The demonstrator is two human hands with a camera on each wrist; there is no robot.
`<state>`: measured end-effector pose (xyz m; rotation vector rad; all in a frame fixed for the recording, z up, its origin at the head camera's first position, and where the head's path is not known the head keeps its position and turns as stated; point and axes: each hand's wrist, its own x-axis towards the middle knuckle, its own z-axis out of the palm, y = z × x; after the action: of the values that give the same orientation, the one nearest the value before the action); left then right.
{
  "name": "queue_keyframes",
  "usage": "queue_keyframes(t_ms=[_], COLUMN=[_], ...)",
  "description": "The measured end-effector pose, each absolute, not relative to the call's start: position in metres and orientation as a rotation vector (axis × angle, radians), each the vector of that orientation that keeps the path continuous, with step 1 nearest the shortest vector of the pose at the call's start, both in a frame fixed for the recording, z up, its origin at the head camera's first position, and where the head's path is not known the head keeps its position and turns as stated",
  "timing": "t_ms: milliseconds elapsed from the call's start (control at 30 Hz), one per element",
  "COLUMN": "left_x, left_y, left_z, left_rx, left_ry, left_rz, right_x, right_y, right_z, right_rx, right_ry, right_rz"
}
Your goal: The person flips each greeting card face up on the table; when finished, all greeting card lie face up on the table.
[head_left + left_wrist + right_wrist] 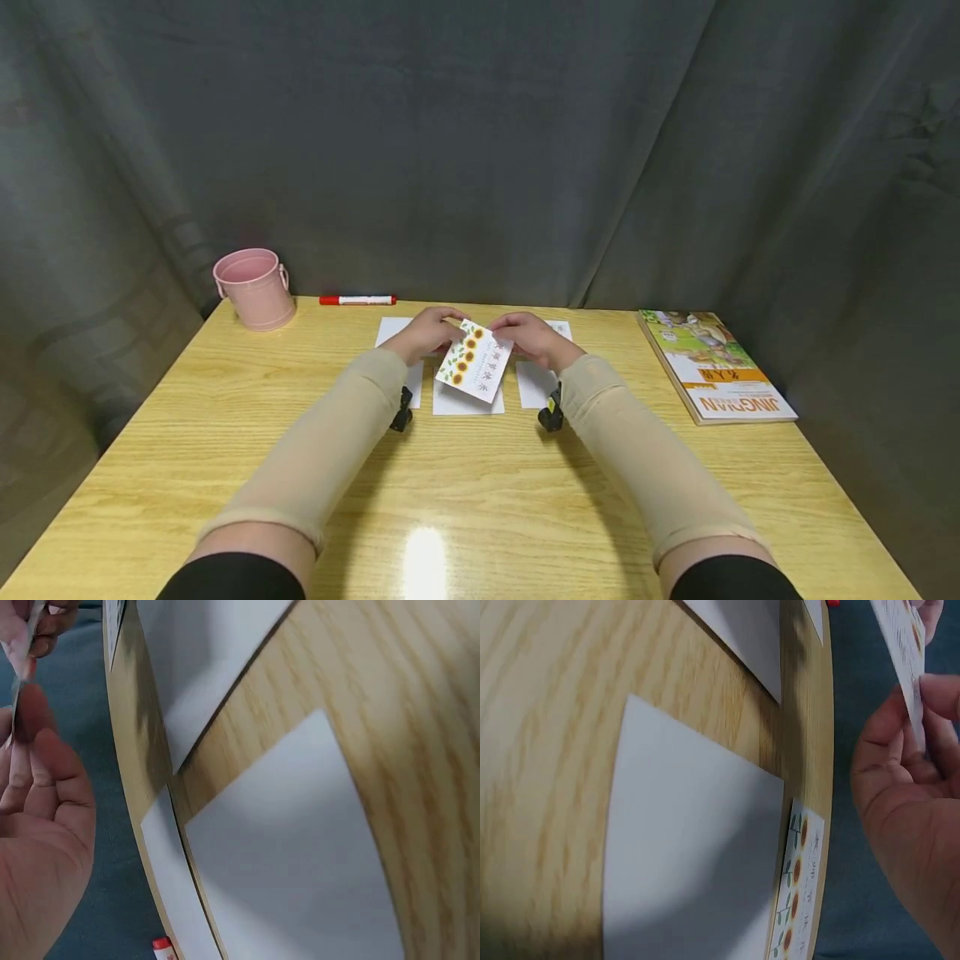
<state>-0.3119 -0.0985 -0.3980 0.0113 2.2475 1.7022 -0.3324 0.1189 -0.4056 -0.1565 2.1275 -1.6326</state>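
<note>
Up in the air above the pale yellow wooden surface (480, 475): a small, flat, white paper card (474, 360) with a row of yellow sunflowers and dark writing. Tilted, and apart from the surface. Pinched near the far end by both bare hands: left hand (426, 333) on one side, right hand (531, 337) on the other. Down below, flat on the surface, more white paper cards (300, 847), some plain on top, and one sunflower-printed card (801, 881).

Likely very light, so no need for a hard squeeze. Probably thick paper, stiff enough to keep flat in the air, but easy to bend or crease with a big push. Maybe a bit smooth, so apt to slip out of a loose pinch. Not likely to break in a fall, but easy to dent at the corners. Best place to hold: the thin edges, near two corners, with a soft pinch, away from the printed flowers.
</note>
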Motion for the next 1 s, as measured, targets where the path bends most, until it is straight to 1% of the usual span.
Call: queue_keyframes(t_ms=[167, 300, 400, 500, 600, 700, 833, 1000], left_x=[-0.311, -0.313, -0.313, -0.313, -0.309, -0.306, -0.303, -0.304], left_y=[-0.104, -0.107, -0.106, -0.104, -0.103, -0.103, -0.103, -0.096], left_z=[-0.399, -0.400, -0.402, -0.405, -0.408, -0.409, -0.405, -0.406], left_rx=[-0.122, -0.256, -0.294, -0.284, -0.249, -0.121, 0.167, 0.512], left_ry=[2.207, 2.141, 2.117, 2.129, 2.265, 2.572, 2.876, 2.889], left_rz=[2.003, 2.243, 2.279, 2.242, 2.078, 1.691, 1.081, 0.679], right_x=[-0.330, -0.328, -0.327, -0.328, -0.329, -0.330, -0.332, -0.338], right_y=[0.123, 0.125, 0.124, 0.121, 0.119, 0.119, 0.120, 0.120], right_z=[-0.408, -0.411, -0.412, -0.413, -0.412, -0.411, -0.412, -0.419], right_rx=[-0.026, -0.024, -0.026, 0.052, 0.134, 0.160, 0.155, 0.193], right_ry=[2.018, 1.869, 1.840, 1.877, 1.935, 2.020, 2.147, 2.267], right_rz=[-1.809, -1.938, -1.977, -2.015, -2.027, -1.973, -1.842, -1.708])
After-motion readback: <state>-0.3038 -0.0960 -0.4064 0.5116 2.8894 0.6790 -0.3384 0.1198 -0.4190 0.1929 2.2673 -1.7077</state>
